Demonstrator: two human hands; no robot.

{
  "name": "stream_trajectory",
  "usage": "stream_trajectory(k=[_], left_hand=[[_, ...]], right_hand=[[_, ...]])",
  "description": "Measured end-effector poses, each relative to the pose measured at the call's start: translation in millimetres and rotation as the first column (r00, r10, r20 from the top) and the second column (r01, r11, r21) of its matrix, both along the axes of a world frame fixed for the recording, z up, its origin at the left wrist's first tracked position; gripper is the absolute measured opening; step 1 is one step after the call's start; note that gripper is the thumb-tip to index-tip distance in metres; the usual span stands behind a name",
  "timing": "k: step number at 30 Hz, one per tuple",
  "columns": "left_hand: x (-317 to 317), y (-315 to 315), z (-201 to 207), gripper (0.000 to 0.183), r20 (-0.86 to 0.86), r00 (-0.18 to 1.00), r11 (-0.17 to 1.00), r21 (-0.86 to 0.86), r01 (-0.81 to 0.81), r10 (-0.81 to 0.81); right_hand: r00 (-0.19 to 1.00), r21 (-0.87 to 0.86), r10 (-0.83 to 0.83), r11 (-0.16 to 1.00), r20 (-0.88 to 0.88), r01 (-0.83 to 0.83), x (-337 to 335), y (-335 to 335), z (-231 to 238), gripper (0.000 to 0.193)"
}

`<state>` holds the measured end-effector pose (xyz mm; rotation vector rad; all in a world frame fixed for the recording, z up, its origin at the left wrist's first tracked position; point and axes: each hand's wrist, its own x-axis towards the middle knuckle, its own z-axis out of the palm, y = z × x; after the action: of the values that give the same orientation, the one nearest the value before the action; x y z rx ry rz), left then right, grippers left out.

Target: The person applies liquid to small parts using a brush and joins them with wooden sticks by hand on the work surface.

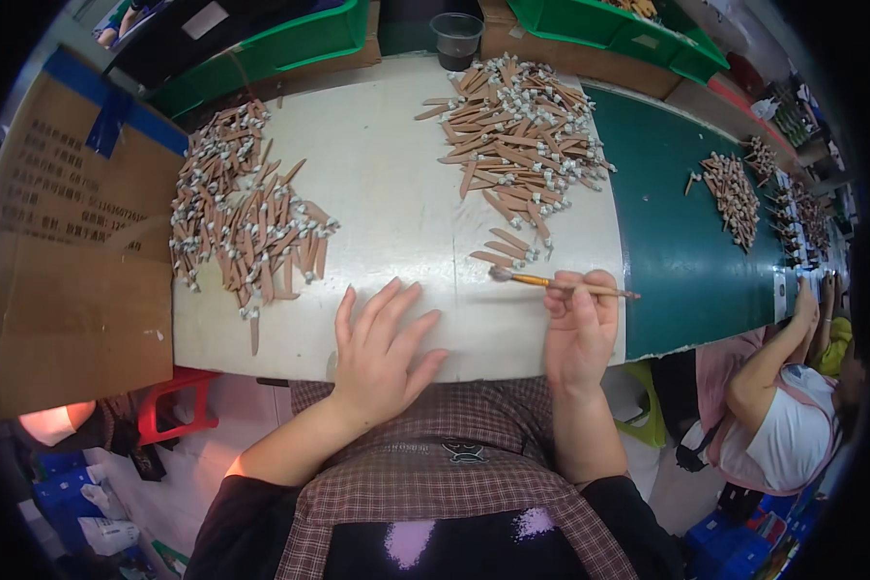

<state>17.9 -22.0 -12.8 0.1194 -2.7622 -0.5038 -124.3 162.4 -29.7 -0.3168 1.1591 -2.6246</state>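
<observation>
A heap of brown, white-tipped pieces (261, 224) lies leftmost on the tabletop (377, 184). The left hand (381, 350), palm down at the near edge, spreads its fingers, holding nothing. The right hand (582, 333) pinches a paintbrush (532, 279), bristles near a loose row (504, 249).

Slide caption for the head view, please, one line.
Right hand holds a slim brush over a pale worktop bearing two heaps of brown, white-tipped pieces; left hand spread open.
</observation>
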Motion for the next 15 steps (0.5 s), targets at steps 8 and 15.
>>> stream_trajectory(k=[8, 15], left_hand=[[27, -8, 6, 0.016, -0.295, 0.954, 0.972, 0.204, 0.12, -0.056], [35, -27, 9, 0.016, -0.317, 0.948, 0.999, 0.047, -0.009, 0.024]], right_hand=[[0.999, 0.088, -0.04, 0.995, -0.036, 0.043, 0, 0, 23, 0.015], [0.894, 0.23, -0.102, 0.948, -0.435, 0.22, -74, -60, 108, 0.016]])
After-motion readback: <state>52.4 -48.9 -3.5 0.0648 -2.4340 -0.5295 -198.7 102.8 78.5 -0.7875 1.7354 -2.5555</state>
